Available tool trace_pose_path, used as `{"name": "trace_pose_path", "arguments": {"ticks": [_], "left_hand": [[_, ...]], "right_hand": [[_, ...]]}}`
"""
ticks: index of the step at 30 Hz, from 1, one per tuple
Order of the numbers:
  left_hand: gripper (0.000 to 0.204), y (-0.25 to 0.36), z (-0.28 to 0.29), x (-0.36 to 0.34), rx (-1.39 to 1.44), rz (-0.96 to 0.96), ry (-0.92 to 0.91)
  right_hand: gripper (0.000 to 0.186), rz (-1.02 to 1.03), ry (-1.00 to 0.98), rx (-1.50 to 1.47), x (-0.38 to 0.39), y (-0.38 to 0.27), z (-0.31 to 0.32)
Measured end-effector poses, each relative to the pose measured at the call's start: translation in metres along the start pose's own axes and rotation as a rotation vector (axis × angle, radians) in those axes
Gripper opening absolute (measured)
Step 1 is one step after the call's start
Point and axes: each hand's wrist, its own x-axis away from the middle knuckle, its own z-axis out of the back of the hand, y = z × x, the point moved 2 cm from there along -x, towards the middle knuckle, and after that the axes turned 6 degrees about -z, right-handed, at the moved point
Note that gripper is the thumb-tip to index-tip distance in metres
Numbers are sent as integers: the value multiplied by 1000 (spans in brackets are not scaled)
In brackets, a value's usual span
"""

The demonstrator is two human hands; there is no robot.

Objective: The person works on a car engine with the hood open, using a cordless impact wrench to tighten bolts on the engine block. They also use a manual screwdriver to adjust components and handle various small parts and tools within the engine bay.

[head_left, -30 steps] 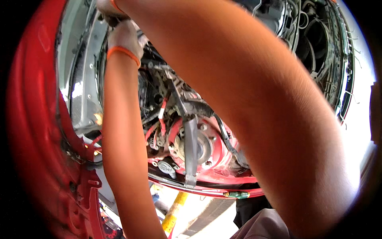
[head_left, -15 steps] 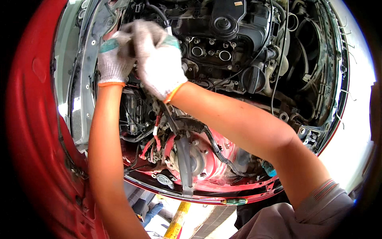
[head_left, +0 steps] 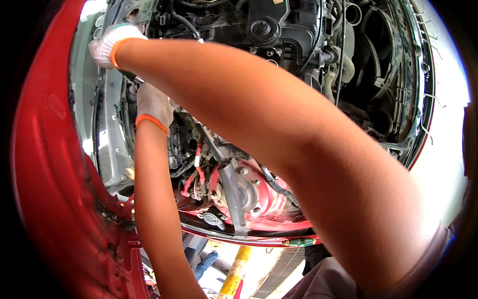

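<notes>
My right hand [head_left: 115, 46], in a white knit glove with an orange cuff, is at the upper left of the engine bay, its forearm crossing over the engine. It is closed on a tool with a dark handle and a bright metal shaft [head_left: 138, 79], most of which the hand hides. Just below the shaft is my gloved left hand [head_left: 153, 104], down among the engine parts; its fingers are hidden. Beneath my right forearm, a black cable in a grey sleeve [head_left: 230, 192] runs toward the near edge, over a red strut tower [head_left: 269, 192].
The black engine cover [head_left: 264, 30] lies at the top, partly behind my arm. A green-handled screwdriver [head_left: 298, 242] rests on the near red body edge. The red panel [head_left: 50, 149] curves along the left. A yellow post [head_left: 234, 274] stands below the car's edge.
My hands were close together near the cable; now they are apart. The right hand has moved left and up, across the left, and the left hand sits lower. The view has shifted slightly.
</notes>
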Motion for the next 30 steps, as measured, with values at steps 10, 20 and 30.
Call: {"name": "trace_pose_path", "arguments": {"ticks": [10, 20, 30], "left_hand": [[33, 72, 54, 140, 1462, 252, 68], [58, 265, -88, 427, 1782, 375, -350], [44, 260, -107, 559, 1395, 437, -249]], "right_hand": [[34, -431, 38, -812, 270, 92, 56], [33, -901, 219, -1725, 460, 148, 196], [32, -898, -23, -37, 614, 207, 320]]}}
